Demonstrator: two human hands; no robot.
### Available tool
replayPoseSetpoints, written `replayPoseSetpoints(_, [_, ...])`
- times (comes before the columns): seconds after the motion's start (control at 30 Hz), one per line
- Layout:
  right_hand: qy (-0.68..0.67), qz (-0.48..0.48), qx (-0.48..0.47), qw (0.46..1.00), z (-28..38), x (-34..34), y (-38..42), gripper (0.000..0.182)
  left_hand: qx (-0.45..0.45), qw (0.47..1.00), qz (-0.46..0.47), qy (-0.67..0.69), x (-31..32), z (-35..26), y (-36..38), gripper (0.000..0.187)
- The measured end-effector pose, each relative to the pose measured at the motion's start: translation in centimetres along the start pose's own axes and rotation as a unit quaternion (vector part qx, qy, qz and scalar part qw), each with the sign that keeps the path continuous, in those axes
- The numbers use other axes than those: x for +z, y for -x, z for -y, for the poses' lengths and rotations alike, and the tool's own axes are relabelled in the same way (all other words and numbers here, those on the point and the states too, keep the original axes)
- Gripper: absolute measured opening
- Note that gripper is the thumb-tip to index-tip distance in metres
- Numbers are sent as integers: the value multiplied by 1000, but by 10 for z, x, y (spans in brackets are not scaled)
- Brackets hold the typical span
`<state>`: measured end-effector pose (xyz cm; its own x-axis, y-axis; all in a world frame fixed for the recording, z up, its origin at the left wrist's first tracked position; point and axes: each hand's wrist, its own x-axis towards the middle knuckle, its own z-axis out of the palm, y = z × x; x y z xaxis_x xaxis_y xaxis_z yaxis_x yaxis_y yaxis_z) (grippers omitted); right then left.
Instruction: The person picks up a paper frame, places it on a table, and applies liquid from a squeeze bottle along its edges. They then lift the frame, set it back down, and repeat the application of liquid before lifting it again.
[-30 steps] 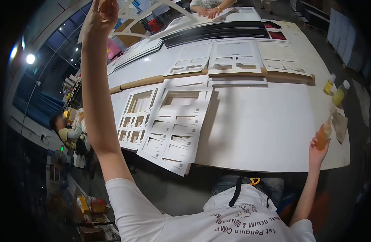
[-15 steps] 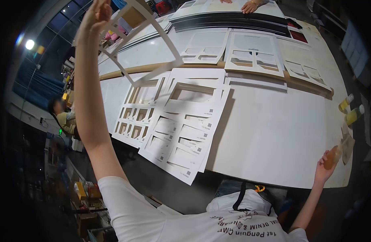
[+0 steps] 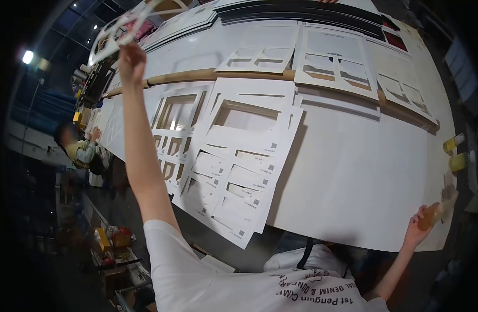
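Note:
My left hand (image 3: 132, 61) is raised at the upper left with the arm stretched out. Its fingers are closed at the edge of a thin white cut-out frame (image 3: 113, 46), blurred and tilted above the table's left end. Down at the right edge of the table, my right hand (image 3: 417, 226) is wrapped round a small bottle of amber liquid (image 3: 430, 216). White sheets with cut-out windows (image 3: 208, 193) lie in front of me, overhanging the near edge. Another white windowed panel (image 3: 171, 106) lies left of them.
A long brown tube (image 3: 197, 76) crosses the white table (image 3: 348, 171). Beyond it lie more cut-out sheets (image 3: 335, 47) and a dark-edged stack (image 3: 301, 14). Two yellow bottles (image 3: 457, 162) are at the right. Another person (image 3: 75, 145) is at the left; a co-worker's hand (image 3: 327, 1) shows at the top.
My left hand has swung the white frame away from above the sheets, up and to the left. My right hand keeps the bottle in nearly the same place. The view has shifted slightly.

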<state>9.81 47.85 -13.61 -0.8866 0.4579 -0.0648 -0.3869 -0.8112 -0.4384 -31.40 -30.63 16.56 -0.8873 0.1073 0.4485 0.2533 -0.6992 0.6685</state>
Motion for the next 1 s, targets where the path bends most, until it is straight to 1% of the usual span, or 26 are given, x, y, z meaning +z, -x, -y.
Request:
replayPoseSetpoints(0.07, [-15, 8, 10, 1000, 0, 0, 0, 48, -38, 995, -90, 18, -41, 39, 28, 21])
replayPoseSetpoints(0.2, [-24, 15, 14, 1000, -3, 7, 3, 48, -64, 975, -212, 18, -131, 99, 56, 21])
replayPoseSetpoints(0.23, [-24, 13, 13, 1000, -3, 7, 4, 48, -62, 977, -205, -10, -127, 112, 59, 23])
replayPoseSetpoints(0.33, [-23, 9, 13, 1000, -3, 9, 4, 48, -81, 959, -263, -74, -153, 132, 57, 23])
replayPoseSetpoints(0.37, [-21, 8, 14, 1000, -3, 10, 4, 48, -92, 944, -300, -104, -162, 136, 53, 24])
replayPoseSetpoints(0.47, [-16, -1, 14, 1000, -2, 8, 2, 47, -132, 919, -347, -132, -172, 136, 41, 24])
replayPoseSetpoints(0.67, [-2, -28, 2, 1000, -4, 10, 0, 49, -156, 887, -394, -181, -221, 143, 10, 20])
replayPoseSetpoints(0.7, [-1, -38, 0, 999, -6, 14, 1, 50, -156, 884, -395, -194, -217, 146, 8, 21])
replayPoseSetpoints(0.77, [-13, -12, 8, 1000, -9, 20, 0, 51, -156, 886, -390, -196, -209, 150, 11, 20])
replayPoseSetpoints(0.8, [-18, -4, 14, 1000, -9, 23, 2, 52, -162, 864, -402, -254, -194, 153, 14, 19])
replayPoseSetpoints(0.87, [-9, -30, 9, 999, -13, 34, 3, 52, -174, 809, -424, -368, -162, 151, 25, 17])
replayPoseSetpoints(0.9, [-3, -42, 9, 999, -15, 40, 3, 53, -191, 772, -406, -450, -160, 145, 30, 28])
replayPoseSetpoints(1.0, [9, -52, 0, 999, -19, 47, 3, 54, -156, 755, -302, -561, -82, 131, 69, 40])
